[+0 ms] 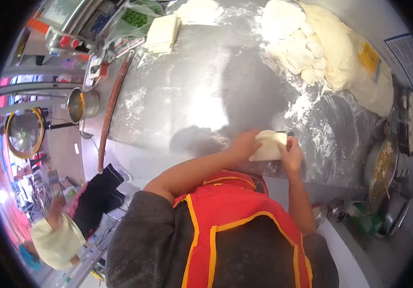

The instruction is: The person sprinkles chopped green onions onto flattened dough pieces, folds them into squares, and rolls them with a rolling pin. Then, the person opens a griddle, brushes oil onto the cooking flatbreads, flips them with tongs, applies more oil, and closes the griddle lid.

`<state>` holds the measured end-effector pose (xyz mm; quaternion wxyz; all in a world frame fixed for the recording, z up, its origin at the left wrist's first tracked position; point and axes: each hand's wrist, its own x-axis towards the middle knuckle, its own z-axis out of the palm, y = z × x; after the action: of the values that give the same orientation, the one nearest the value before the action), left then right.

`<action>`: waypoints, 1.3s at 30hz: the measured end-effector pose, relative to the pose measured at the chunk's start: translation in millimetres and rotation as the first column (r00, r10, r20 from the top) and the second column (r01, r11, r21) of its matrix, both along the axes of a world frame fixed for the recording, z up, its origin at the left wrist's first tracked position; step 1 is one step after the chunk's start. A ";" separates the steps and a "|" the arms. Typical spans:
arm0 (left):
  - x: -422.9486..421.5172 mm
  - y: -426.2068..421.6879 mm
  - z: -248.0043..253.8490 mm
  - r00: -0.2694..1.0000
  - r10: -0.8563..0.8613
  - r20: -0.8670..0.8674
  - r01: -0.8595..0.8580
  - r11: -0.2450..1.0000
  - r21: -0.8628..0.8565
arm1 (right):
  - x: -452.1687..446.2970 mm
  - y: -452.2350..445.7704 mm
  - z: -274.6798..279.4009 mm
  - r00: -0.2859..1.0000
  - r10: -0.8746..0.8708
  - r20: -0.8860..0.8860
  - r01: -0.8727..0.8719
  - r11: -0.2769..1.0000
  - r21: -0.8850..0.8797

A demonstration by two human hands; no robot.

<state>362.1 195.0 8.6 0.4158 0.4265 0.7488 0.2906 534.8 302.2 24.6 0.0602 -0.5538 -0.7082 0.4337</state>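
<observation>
Holding dough sheet [267, 151] between left hand [246, 143] and right hand [292, 154], part-closed on opposite edges — likely light, soft, easily torn — best taken flat-fingered from both sides.

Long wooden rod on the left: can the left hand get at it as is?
Probably yes: only floured tabletop shows between the left hand and the long wooden rod. It would likely need to leave the dough piece first.
</observation>
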 end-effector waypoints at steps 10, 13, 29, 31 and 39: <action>-165.1 -84.3 39.9 0.839 0.311 -0.446 -0.387 0.918 -0.089 | -187.9 -73.0 -4.5 0.899 0.327 -0.291 -0.300 0.945 0.135; -183.4 -70.6 43.0 0.832 0.430 -0.352 -0.456 0.890 0.008 | -215.4 -62.2 -4.3 0.924 0.182 -0.336 -0.181 0.983 0.033; -188.4 -74.2 -2.2 0.860 0.292 -0.419 -0.186 0.943 0.276 | -143.2 -47.5 -5.1 0.899 -0.297 -0.322 0.239 0.948 -0.209; -173.3 -67.4 2.0 0.898 0.332 -0.289 -0.235 0.917 0.322 | -149.8 -51.5 -6.2 0.905 -0.269 -0.331 0.228 0.961 -0.158; -161.3 -27.9 31.0 0.995 0.021 -0.099 -0.033 0.992 -0.119 | -146.3 -53.4 -24.2 0.973 -0.062 -0.222 0.062 0.998 -0.009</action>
<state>200.7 167.0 39.6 0.3997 0.4042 0.7901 0.2294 388.5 248.8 0.4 0.1517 -0.5238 -0.6790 0.4915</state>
